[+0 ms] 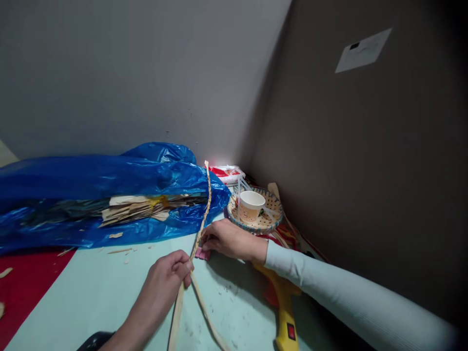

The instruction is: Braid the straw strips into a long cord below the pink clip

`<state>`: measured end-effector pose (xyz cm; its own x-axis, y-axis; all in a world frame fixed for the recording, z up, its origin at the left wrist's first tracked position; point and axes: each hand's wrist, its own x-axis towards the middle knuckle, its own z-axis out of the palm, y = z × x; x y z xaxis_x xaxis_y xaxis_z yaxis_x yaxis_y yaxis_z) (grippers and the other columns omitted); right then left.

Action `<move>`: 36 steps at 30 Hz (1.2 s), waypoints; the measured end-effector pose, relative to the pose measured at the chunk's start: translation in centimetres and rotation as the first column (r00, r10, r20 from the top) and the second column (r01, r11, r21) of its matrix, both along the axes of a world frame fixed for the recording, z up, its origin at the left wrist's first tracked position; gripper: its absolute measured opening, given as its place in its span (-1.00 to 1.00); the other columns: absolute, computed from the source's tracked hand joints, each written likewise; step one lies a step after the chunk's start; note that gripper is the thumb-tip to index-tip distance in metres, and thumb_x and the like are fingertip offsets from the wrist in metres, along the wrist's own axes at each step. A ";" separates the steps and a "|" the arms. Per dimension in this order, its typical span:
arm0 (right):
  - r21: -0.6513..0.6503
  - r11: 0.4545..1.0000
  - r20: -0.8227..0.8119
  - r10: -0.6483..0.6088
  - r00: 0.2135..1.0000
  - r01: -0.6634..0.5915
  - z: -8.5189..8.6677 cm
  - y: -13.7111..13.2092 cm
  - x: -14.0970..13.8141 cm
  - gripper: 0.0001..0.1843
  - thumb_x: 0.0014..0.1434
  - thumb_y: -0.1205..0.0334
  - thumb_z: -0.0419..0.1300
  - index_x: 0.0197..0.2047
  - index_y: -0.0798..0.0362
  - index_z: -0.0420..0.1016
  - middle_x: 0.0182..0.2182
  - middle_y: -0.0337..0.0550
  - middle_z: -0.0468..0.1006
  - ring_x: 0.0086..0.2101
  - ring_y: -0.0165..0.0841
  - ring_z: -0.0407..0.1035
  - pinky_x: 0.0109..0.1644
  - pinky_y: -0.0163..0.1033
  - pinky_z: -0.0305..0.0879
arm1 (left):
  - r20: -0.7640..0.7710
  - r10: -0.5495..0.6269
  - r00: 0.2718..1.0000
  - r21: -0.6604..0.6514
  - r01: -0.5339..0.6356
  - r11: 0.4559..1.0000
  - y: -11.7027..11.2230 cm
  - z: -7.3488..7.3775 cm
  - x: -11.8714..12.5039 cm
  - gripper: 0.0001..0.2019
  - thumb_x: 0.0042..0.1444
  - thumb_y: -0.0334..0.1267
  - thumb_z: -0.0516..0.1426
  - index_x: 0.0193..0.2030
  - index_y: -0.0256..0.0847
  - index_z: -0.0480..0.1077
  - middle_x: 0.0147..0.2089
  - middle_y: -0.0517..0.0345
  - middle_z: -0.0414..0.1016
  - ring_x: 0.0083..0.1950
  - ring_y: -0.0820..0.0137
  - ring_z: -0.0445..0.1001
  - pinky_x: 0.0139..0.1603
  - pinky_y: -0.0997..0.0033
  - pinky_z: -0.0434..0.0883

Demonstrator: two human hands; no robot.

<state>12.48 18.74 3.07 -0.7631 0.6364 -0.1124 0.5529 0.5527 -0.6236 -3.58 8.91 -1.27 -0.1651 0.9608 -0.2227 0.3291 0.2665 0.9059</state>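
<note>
A thin braid (207, 207) of pale, flat plant strips runs up from my hands, and its far end lies over the blue plastic bag. My left hand (166, 275) pinches the lower end of the braid between thumb and fingers. Below it, loose strips (206, 309) hang apart toward the near edge of the view. Beside the braid, just above my left hand, my right hand (228, 239) is closed on a small pink clip (202, 253). The fingers partly hide the clip, and I cannot tell whether it grips the braid.
A blue plastic bag (84, 175) with dried strips (133, 210) spreads along the wall. A woven basket (274, 202) holds a paper cup (251, 205). Near my right forearm lies a yellow glue gun (286, 312). A red and white packet (226, 174) sits by the corner; scraps litter the red cloth (32, 278).
</note>
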 end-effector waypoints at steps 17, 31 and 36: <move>-0.314 0.949 -0.100 -0.013 0.995 -0.019 -0.4 0.9 0.9 -0.87 0.06 0.36 0.29 -0.40 0.11 0.39 -0.40 -0.25 0.54 -0.36 -0.41 0.39 -0.34 -0.38 0.24 | -0.167 -0.120 0.979 0.015 0.125 0.992 0.1 0.9 0.2 -0.77 0.10 -0.09 -0.02 -0.41 -0.12 0.35 -0.62 0.32 0.25 -0.46 0.28 0.32 -0.34 0.38 0.15; -0.371 0.918 -0.216 0.062 0.974 -0.141 -1.4 1.4 1.4 -0.74 0.09 0.23 0.35 -0.13 0.11 0.61 -0.21 -0.16 0.65 -0.18 -0.30 0.51 -0.12 -0.32 0.35 | -0.252 -0.124 0.960 0.001 0.128 0.992 -0.1 1.2 0.3 -0.78 0.11 -0.12 -0.05 -0.43 -0.10 0.33 -0.60 0.33 0.17 -0.46 0.28 0.25 -0.36 0.38 0.12; -0.351 0.926 -0.228 0.061 0.972 -0.140 -1.4 1.9 1.7 -0.68 0.05 0.15 0.38 -0.11 0.09 0.63 -0.21 -0.17 0.66 -0.17 -0.28 0.51 -0.08 -0.31 0.35 | -0.274 -0.128 0.953 0.020 0.139 0.990 -0.3 1.3 0.4 -0.77 0.13 -0.12 -0.05 -0.44 -0.09 0.32 -0.59 0.32 0.17 -0.46 0.28 0.26 -0.36 0.38 0.13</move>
